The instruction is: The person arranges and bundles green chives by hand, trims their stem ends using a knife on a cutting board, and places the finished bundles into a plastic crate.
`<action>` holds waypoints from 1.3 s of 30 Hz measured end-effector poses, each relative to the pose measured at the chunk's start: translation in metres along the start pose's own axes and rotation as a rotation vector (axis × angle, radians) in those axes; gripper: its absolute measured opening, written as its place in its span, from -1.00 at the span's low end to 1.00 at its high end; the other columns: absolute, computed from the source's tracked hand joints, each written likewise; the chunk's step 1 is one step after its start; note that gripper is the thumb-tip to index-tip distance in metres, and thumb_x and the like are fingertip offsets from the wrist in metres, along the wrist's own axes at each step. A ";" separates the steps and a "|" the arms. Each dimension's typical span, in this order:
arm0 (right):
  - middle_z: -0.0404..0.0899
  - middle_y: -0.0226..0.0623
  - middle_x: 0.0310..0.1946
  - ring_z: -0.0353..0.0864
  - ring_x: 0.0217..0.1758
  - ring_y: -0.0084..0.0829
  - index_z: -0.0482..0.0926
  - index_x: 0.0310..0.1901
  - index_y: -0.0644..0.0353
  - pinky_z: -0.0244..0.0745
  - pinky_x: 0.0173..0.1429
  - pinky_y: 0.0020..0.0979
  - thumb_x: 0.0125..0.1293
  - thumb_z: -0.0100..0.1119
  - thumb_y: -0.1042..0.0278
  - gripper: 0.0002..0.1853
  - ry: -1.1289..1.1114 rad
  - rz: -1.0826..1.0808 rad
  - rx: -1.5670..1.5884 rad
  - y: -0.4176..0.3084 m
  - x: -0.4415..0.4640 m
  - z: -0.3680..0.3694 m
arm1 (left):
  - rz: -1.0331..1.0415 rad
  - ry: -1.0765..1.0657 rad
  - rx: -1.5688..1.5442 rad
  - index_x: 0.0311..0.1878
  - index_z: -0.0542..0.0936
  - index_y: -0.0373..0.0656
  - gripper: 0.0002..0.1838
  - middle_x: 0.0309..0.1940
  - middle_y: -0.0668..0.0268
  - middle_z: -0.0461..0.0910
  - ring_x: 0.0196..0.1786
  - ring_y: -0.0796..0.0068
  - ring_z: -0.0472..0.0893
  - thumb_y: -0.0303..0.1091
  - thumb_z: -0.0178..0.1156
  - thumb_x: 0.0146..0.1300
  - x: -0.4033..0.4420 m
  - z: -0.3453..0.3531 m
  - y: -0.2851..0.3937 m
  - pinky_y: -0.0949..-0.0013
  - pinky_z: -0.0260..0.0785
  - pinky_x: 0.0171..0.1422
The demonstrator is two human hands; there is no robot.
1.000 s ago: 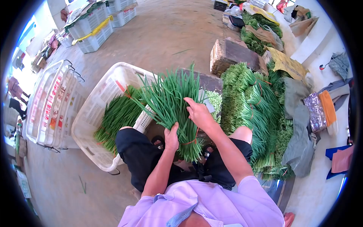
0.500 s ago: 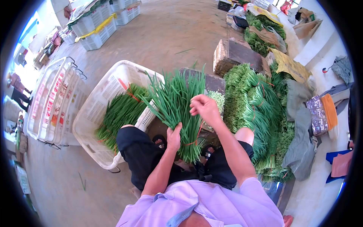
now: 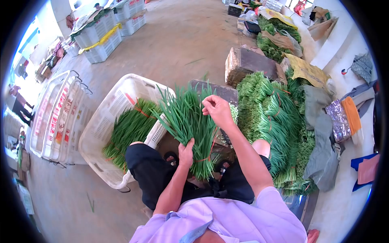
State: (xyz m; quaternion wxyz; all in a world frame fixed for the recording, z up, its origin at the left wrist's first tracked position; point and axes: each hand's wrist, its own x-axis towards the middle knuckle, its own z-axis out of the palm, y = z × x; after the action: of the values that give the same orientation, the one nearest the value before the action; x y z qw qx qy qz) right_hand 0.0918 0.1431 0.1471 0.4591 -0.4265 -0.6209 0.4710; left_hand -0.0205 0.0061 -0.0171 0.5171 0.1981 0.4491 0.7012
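Between my knees a bundle of long green stalks (image 3: pixel 190 117) stands with its leafy ends pointing away from me and a red band round its lower part. My left hand (image 3: pixel 186 152) grips the bundle's left side. Above its upper right part is my right hand (image 3: pixel 215 109), fingers curled together; whether they pinch anything is too small to tell. At the left, a white basket (image 3: pixel 95 133) holds more banded green bundles (image 3: pixel 131 129). A big pile of green stalks (image 3: pixel 275 117) lies to my right.
Stacked white crates (image 3: pixel 56 117) stand at the far left, others (image 3: pixel 101 40) farther back. A dark-topped box (image 3: pixel 255 62) sits beyond the pile. Grey sheeting (image 3: pixel 320 150) and a yellow sack (image 3: pixel 308 71) lie along the right. A person (image 3: pixel 19 103) is at the far left edge.
My right hand has lifted off the bundle's leaves and its fingers have curled in. My left hand keeps its hold on the bundle. The view has shifted slightly.
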 end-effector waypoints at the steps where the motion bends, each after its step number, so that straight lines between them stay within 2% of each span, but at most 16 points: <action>1: 0.64 -0.27 -0.38 0.68 -0.42 -0.53 0.61 -0.15 0.38 0.65 -0.33 -0.46 0.43 0.19 0.47 -0.87 -0.060 -0.014 -0.071 -0.003 0.001 0.000 | 0.000 -0.010 -0.002 0.11 0.62 -0.25 -0.73 -0.03 0.38 0.65 0.00 0.53 0.59 -0.40 0.22 0.39 0.001 0.002 -0.001 0.37 0.40 0.15; 7: 0.69 -0.18 -0.34 0.70 -0.43 -0.47 0.64 -0.06 0.37 0.64 -0.30 -0.43 0.38 0.22 0.47 -0.82 -0.276 -0.196 -0.501 -0.002 0.023 0.003 | -0.030 -0.037 0.007 0.14 0.61 -0.25 -0.71 0.04 0.35 0.65 0.04 0.49 0.60 -0.42 0.23 0.39 -0.003 0.003 0.000 0.35 0.40 0.20; 9: 0.71 -0.20 -0.32 0.70 -0.43 -0.49 0.67 -0.07 0.33 0.64 -0.29 -0.43 0.40 0.20 0.44 -0.82 -0.398 0.106 -0.364 -0.004 0.028 0.001 | -0.036 -0.065 -0.019 0.21 0.57 -0.29 -0.66 0.10 0.34 0.63 0.08 0.50 0.58 -0.43 0.21 0.40 -0.003 0.001 -0.001 0.35 0.38 0.24; 10: 0.65 -0.25 -0.50 0.68 -0.51 -0.48 0.67 -0.10 0.29 0.66 -0.31 -0.41 0.41 0.22 0.40 -0.84 -0.027 0.073 -0.174 -0.018 0.031 -0.007 | -0.035 -0.039 -0.023 0.21 0.57 -0.29 -0.66 0.10 0.34 0.63 0.08 0.50 0.58 -0.43 0.21 0.40 -0.006 -0.004 -0.002 0.35 0.38 0.24; 11: 0.67 -0.31 -0.46 0.69 -0.48 -0.51 0.68 -0.14 0.24 0.69 -0.30 -0.45 0.45 0.21 0.39 -0.87 0.138 0.139 0.137 -0.028 0.034 -0.016 | -0.017 -0.030 -0.038 0.21 0.57 -0.29 -0.65 0.10 0.33 0.63 0.07 0.48 0.59 -0.43 0.20 0.40 -0.006 -0.005 -0.002 0.36 0.38 0.24; 15: 0.68 -0.33 -0.36 0.65 -0.38 -0.59 0.63 -0.10 0.29 0.66 -0.31 -0.49 0.39 0.26 0.47 -0.88 0.205 0.069 0.515 0.014 0.026 -0.077 | -0.145 0.101 -0.155 0.23 0.54 -0.30 -0.63 0.10 0.27 0.62 0.08 0.38 0.62 -0.38 0.17 0.41 0.002 -0.002 0.021 0.32 0.42 0.25; 17: 0.72 -0.25 -0.24 0.70 -0.26 -0.47 0.58 0.04 0.33 0.64 -0.20 -0.41 0.32 0.34 0.36 -0.68 -0.100 0.166 -0.061 0.054 -0.004 -0.104 | -0.324 0.081 -0.403 0.25 0.51 -0.28 -0.60 0.13 0.15 0.63 0.17 0.13 0.64 -0.27 0.09 0.45 0.015 -0.009 0.032 -0.01 0.48 0.34; 19: 0.73 -0.13 -0.16 0.72 -0.18 -0.34 0.51 0.19 0.39 0.62 -0.03 -0.34 0.28 0.40 0.23 -0.45 -0.234 0.268 -0.545 0.056 -0.044 -0.105 | -0.361 -0.046 -0.579 0.30 0.48 -0.28 -0.52 0.17 0.10 0.62 0.20 0.06 0.62 -0.14 0.00 0.50 0.025 -0.013 0.027 -0.05 0.44 0.38; 24: 0.70 -0.12 -0.02 0.69 -0.03 -0.38 0.47 0.23 0.46 0.58 0.11 -0.36 0.27 0.43 -0.02 -0.27 -0.610 0.509 0.066 0.076 -0.103 -0.050 | -0.362 -0.230 -0.718 0.46 0.35 -0.13 -0.35 0.38 0.07 0.44 0.36 -0.02 0.49 0.13 -0.24 0.56 0.022 0.015 0.042 -0.15 0.32 0.47; 27: 0.70 -0.17 -0.02 0.69 -0.03 -0.44 0.47 0.24 0.40 0.58 0.12 -0.38 0.27 0.44 -0.01 -0.29 -0.616 0.596 0.215 0.072 -0.108 -0.040 | -0.270 -0.140 -0.655 0.50 0.26 -0.21 -0.21 0.43 0.02 0.38 0.41 -0.05 0.42 0.28 -0.22 0.51 0.015 0.024 0.049 -0.16 0.26 0.50; 29: 0.70 -0.17 -0.04 0.70 -0.04 -0.43 0.44 0.26 0.40 0.59 0.11 -0.38 0.25 0.48 0.06 -0.29 -0.443 0.425 0.140 0.059 -0.102 -0.035 | -0.374 -0.071 -0.591 0.54 0.02 -0.41 0.12 0.55 -0.08 0.13 0.55 -0.09 0.19 0.52 -0.17 0.35 0.012 0.002 0.036 -0.09 0.00 0.64; 31: 0.71 -0.17 -0.06 0.70 -0.05 -0.46 0.42 0.26 0.42 0.59 0.10 -0.38 0.22 0.50 0.16 -0.29 -0.432 0.432 0.201 0.062 -0.095 -0.033 | -0.375 -0.114 -0.634 0.54 0.04 -0.40 0.08 0.54 -0.06 0.14 0.55 -0.08 0.21 0.47 -0.12 0.37 0.019 -0.013 0.020 -0.06 0.02 0.64; 33: 0.71 -0.10 -0.08 0.72 -0.06 -0.39 0.40 0.26 0.44 0.58 0.10 -0.35 0.16 0.53 0.06 -0.20 -0.347 0.159 -0.023 0.071 -0.099 -0.028 | -0.422 0.125 -0.516 0.51 0.16 -0.33 -0.06 0.47 -0.01 0.27 0.47 0.05 0.34 0.35 -0.02 0.42 0.006 -0.017 0.015 -0.02 0.15 0.57; 35: 0.66 0.12 -0.04 0.69 0.02 -0.01 0.39 0.26 0.39 0.53 0.16 -0.18 -0.05 0.59 -0.17 -0.01 -0.249 0.126 -0.309 0.079 -0.105 -0.025 | -0.363 -0.019 -0.328 0.48 0.23 -0.29 -0.15 0.41 0.04 0.35 0.42 0.14 0.40 0.27 0.02 0.43 0.009 -0.004 0.015 0.00 0.19 0.54; 37: 0.63 0.16 0.03 0.65 0.11 0.07 0.38 0.27 0.33 0.51 0.20 -0.13 -0.06 0.59 -0.11 -0.04 -0.335 0.189 -0.362 0.073 -0.113 -0.020 | -0.324 -0.069 -0.184 0.36 0.41 -0.18 -0.41 0.19 0.18 0.56 0.20 0.32 0.58 0.06 0.10 0.47 0.003 0.014 0.027 0.07 0.41 0.36; 39: 0.60 0.18 0.08 0.62 0.16 0.08 0.36 0.30 0.29 0.49 0.23 -0.12 -0.06 0.59 -0.08 -0.04 -0.447 0.225 -0.383 0.059 -0.128 -0.012 | -0.217 -0.077 0.077 0.30 0.47 -0.21 -0.48 0.05 0.19 0.63 0.05 0.27 0.65 -0.03 0.14 0.46 0.018 0.015 0.028 0.13 0.54 0.19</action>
State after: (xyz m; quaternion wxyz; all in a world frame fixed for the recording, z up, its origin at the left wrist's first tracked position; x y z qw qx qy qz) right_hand 0.1371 0.0337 0.0696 0.1676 -0.4569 -0.7329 0.4753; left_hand -0.0316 0.0271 0.0107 0.5988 0.1946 0.4743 0.6153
